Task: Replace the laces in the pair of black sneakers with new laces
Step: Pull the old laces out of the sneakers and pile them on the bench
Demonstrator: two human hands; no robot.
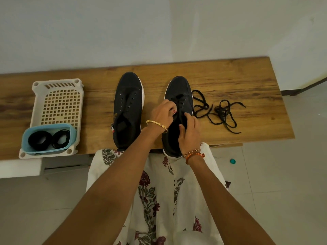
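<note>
My left hand (161,113) pinches at the right sneaker (177,110) eyelets; my right hand (189,133) grips its tongue. It lies toe-away on the desk (230,76), lace (180,103) running along that axis, left hand nearer.

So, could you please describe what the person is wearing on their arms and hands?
Both forearms are bare, with no sleeves in view. The left hand has a gold bangle at the wrist. The right hand has braided thread bands in orange and brown tied round the wrist. No rings or gloves are visible.
</note>
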